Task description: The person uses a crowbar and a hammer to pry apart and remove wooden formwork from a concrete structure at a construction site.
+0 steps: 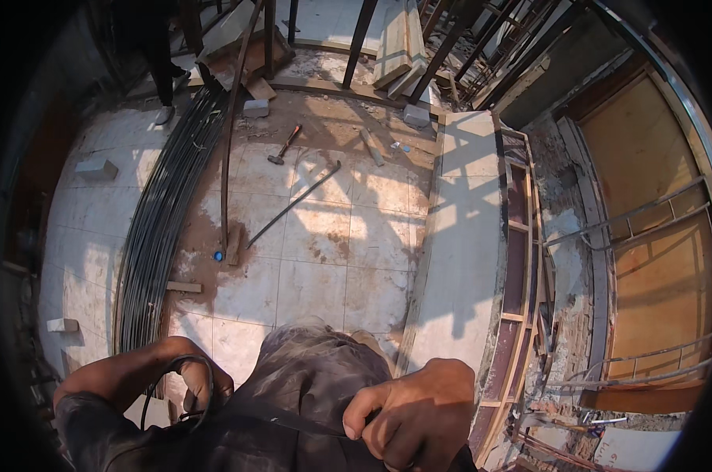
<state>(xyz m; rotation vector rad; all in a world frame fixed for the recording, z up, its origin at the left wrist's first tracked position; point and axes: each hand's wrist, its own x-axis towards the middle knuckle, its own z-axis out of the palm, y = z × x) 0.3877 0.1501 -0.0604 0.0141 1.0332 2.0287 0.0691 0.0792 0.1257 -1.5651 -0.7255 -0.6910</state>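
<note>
At the lower left my left arm bends in at the elbow, and my left hand (198, 384) is closed near my waist. A thin dark strap (209, 393) loops around and over this hand, its curve standing out to the left. The strap seems to run on across the front of my dark shirt (293, 440) to my right hand (415, 409). That hand is closed at my front right, with thumb and curled fingers pinching the strap. The strap's ends are hidden.
A bundle of long dark rods (171, 204) lies at left. Ahead on the tiles are a hammer (285, 145), a metal bar (294, 204) and a leaning pole (227, 141). A long pale panel (462, 236) lies at right. Another person's leg (161, 79) shows far left.
</note>
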